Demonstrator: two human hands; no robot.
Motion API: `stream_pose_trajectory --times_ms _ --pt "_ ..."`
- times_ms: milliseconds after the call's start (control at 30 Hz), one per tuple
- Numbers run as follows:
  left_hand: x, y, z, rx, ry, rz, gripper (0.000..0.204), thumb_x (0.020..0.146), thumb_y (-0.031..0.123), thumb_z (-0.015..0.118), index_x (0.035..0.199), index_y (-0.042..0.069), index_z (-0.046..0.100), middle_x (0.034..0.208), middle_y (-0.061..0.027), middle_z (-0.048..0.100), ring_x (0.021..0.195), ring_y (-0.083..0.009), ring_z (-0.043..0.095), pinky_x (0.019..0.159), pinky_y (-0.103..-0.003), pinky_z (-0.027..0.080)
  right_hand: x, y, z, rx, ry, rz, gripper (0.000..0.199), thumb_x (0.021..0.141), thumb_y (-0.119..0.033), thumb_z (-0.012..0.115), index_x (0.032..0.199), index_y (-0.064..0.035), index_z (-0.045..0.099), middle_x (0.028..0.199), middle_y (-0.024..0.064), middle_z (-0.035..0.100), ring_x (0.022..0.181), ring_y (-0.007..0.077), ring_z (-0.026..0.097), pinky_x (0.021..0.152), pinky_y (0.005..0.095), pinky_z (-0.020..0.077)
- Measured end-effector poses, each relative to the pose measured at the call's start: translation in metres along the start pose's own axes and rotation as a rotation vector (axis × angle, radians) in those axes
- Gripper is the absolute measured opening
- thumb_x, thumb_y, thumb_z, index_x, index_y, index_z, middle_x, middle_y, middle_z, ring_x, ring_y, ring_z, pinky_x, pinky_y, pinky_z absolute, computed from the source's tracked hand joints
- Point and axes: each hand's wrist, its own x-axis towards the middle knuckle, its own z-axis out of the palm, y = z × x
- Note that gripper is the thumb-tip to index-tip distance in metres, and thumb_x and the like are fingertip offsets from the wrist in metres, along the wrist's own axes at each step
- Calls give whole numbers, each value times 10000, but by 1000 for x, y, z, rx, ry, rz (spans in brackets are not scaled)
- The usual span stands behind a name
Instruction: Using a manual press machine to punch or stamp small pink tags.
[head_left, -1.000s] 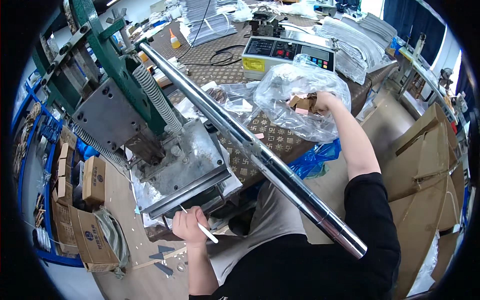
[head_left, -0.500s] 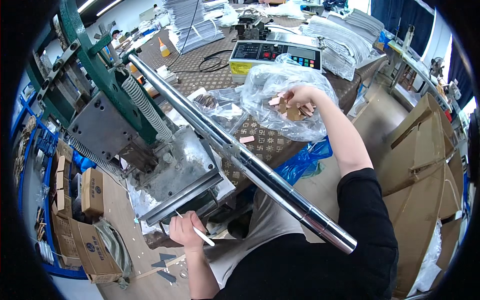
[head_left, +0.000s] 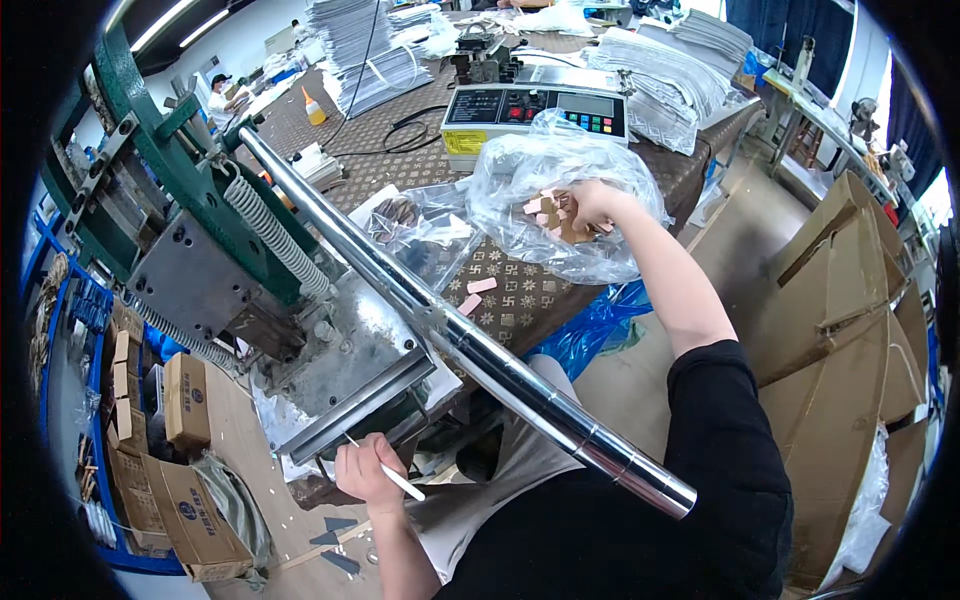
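My left hand (head_left: 369,472) is closed around a slim white-handled tool (head_left: 403,484). Its thin tip points at the front metal rail (head_left: 355,405) of a green hand press (head_left: 160,130). My right hand (head_left: 597,204) reaches into an open clear plastic bag (head_left: 510,165) on the table, fingers bent down among small pink and brown rectangular pieces (head_left: 548,213). What those fingertips grip is hidden. Two pink pieces (head_left: 481,285) lie on the patterned cloth between the bag and the press. The press's long chrome lever (head_left: 540,385) slants across the view between my arms.
A control box (head_left: 535,112) with buttons stands behind the bag. A flatter clear bag (head_left: 430,220) of dark pieces lies left of it. Stacked sheets (head_left: 365,55) and a glue bottle (head_left: 314,108) are farther back. Cardboard (head_left: 840,380) leans at right; cartons (head_left: 187,400) stand left.
The view has shifted slightly. My right hand stays in the bag, its fingers now deeper behind the pieces. A second pink piece now shows on the cloth. My left hand keeps its hold on the tool.
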Motion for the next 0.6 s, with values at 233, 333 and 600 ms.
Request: stream_pose_trajectory --times_ms 233,333,600 --pt "-1 0 0 6 6 7 202 1015 154 617 863 34 676 781 -137 662 675 -341 603 617 -441 471 8 7 -2 207 -9 52 401 842 -360 813 1125 -79 781 1042 142 784 954 253 738 826 406 581" --pt "2 -1 2 2 39 32 208 1018 163 621 856 42 667 743 -126 623 640 -332 578 583 -440 439 7 12 1 331 -2 -6 405 859 -371 805 1146 -87 775 1051 127 783 948 244 733 829 398 578" --pt "-3 -2 1 2 -5 2 200 1022 160 622 880 32 678 795 -135 669 677 -338 604 618 -437 472 0 8 30 183 98 -128 429 762 -320 857 1087 -63 746 1101 101 772 995 260 723 871 383 569"
